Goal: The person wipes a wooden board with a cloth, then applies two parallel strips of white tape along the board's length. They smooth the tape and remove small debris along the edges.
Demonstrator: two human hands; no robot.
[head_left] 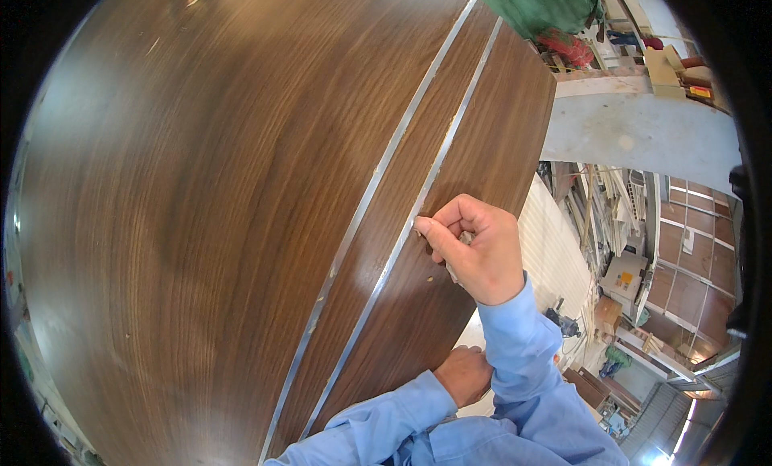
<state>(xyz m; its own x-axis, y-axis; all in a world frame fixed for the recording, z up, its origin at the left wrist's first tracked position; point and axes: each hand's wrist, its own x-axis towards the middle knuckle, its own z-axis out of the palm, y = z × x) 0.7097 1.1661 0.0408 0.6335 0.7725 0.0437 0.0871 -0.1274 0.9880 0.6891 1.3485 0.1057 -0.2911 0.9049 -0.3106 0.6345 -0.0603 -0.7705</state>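
Here we look down on a wide dark-brown wood-veneer panel [201,225] that fills the left and middle of the view, its grain running lengthwise. Moving right, two thin silver metal strips [366,197] run side by side along the panel from the far top edge down toward us, set into the surface as inlay lines. Low in the view our left hand [462,373] rests at the panel's near edge, just past the blue sleeve [386,422]; it seems to be there to steady the panel or brace us, though its fingers are tucked out of sight, so we cannot tell whether they are curled or spread. Just to the right and higher, our right hand [478,249] is bunched into a loose fist, thumb and forefinger pinched tight on something small and pale at their tips, pressed right against the right-hand strip; what the pinched thing is we cannot make out. The grip is fine, likely because the strip is so narrow. Further right, beyond the panel's edge, lie a grey counter [643,132] with boxes on it and workshop clutter below.
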